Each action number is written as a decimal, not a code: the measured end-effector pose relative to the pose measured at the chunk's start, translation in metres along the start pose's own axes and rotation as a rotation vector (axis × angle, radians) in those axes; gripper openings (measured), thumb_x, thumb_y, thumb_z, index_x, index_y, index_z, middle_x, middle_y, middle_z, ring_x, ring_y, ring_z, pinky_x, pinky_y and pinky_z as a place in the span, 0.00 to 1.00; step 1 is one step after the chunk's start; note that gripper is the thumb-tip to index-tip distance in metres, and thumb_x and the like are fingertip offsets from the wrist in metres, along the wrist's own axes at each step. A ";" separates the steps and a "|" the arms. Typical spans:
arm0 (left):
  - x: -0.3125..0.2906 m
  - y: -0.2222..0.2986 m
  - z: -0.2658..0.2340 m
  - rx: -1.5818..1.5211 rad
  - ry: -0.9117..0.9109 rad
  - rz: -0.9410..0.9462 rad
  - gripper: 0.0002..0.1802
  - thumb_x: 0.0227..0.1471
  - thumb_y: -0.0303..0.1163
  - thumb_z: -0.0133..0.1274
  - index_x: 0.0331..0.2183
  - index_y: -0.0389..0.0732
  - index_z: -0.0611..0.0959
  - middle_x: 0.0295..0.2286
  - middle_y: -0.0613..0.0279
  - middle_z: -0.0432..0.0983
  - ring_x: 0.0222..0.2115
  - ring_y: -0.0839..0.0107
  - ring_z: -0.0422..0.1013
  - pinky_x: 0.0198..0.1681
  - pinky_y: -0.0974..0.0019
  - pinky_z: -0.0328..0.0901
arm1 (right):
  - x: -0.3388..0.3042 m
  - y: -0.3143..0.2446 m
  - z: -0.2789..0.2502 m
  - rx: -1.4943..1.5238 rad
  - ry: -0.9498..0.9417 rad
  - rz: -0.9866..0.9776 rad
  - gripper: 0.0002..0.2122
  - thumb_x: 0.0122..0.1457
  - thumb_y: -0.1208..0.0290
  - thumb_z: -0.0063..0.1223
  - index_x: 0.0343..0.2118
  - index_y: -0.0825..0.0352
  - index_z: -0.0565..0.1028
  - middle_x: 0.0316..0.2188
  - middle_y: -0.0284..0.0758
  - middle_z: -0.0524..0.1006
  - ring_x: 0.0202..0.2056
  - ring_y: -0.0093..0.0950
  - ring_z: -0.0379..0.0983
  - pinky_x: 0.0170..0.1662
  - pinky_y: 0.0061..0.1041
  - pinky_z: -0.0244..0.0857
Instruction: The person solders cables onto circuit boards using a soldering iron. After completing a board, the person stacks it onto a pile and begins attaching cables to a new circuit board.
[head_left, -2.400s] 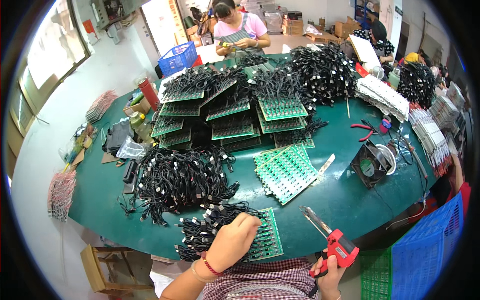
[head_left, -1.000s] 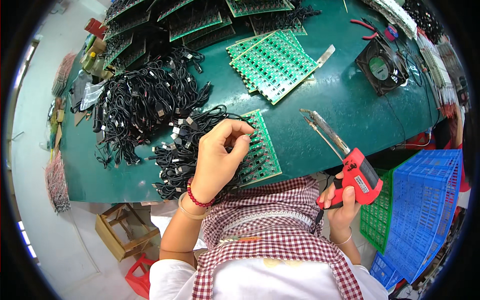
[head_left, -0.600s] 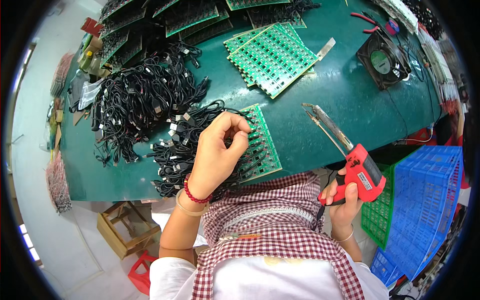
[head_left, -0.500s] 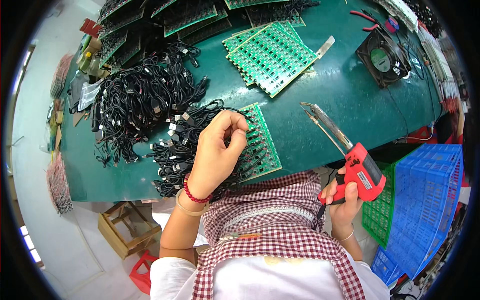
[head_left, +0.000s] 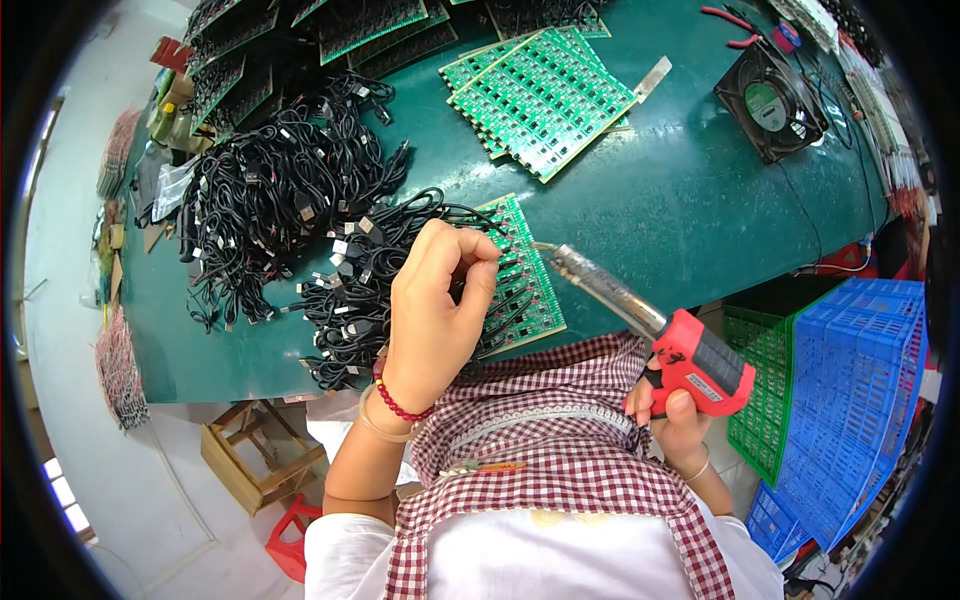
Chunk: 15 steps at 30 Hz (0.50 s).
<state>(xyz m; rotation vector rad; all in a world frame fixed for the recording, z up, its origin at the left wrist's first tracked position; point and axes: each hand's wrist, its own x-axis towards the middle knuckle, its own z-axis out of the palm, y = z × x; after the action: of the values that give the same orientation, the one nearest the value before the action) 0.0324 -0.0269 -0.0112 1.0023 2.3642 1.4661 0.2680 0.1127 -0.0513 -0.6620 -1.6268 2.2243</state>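
A green circuit board [head_left: 545, 312] lies at the table's near edge, with several black cables running onto it from the left. Over its left part, my left hand [head_left: 436, 302] is closed in a pinch of thumb and forefinger on the end of a black cable; the fingers partly hide that end. My right hand [head_left: 684, 428] grips a red-and-black soldering gun [head_left: 712, 362] by its handle. The gun's metal barrel slants up and left, its thin tip at the board's right edge, a little away from my left fingertips.
A big heap of black USB cables [head_left: 275, 200] covers the table's left. Stacked green boards [head_left: 555, 105] lie ahead, and more boards stand at the far left. A black fan [head_left: 768, 105] and red-handled pliers [head_left: 735, 25] are at the far right. Blue crates [head_left: 850, 400] stand beside the table.
The soldering gun in my right hand has moved left and down, bringing its tip to the board's right edge. My left hand keeps its pinch over the board, nearly in place.
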 end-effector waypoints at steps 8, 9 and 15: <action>-0.001 0.001 0.002 0.078 0.058 0.070 0.05 0.46 0.16 0.52 0.29 0.35 0.74 0.25 0.59 0.66 0.23 0.69 0.67 0.27 0.69 0.64 | -0.001 -0.002 0.004 -0.003 -0.043 0.040 0.27 0.56 0.47 0.50 0.45 0.69 0.64 0.18 0.35 0.69 0.17 0.23 0.65 0.27 0.28 0.66; -0.001 0.002 0.002 0.083 0.063 0.075 0.06 0.46 0.16 0.52 0.29 0.35 0.74 0.25 0.59 0.67 0.23 0.69 0.67 0.27 0.69 0.64 | -0.001 -0.002 0.004 0.000 -0.064 0.037 0.27 0.56 0.47 0.50 0.46 0.69 0.64 0.18 0.35 0.69 0.17 0.23 0.65 0.27 0.28 0.66; -0.002 -0.002 0.006 0.094 0.077 0.101 0.05 0.47 0.16 0.52 0.29 0.34 0.75 0.26 0.61 0.67 0.24 0.73 0.67 0.27 0.73 0.63 | -0.003 0.001 0.005 0.022 -0.065 0.064 0.27 0.56 0.47 0.49 0.47 0.69 0.64 0.19 0.35 0.69 0.18 0.23 0.65 0.28 0.29 0.66</action>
<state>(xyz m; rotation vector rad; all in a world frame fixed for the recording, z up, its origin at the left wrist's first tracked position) 0.0356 -0.0243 -0.0157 1.1231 2.4918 1.4651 0.2679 0.1071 -0.0500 -0.6515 -1.6306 2.3285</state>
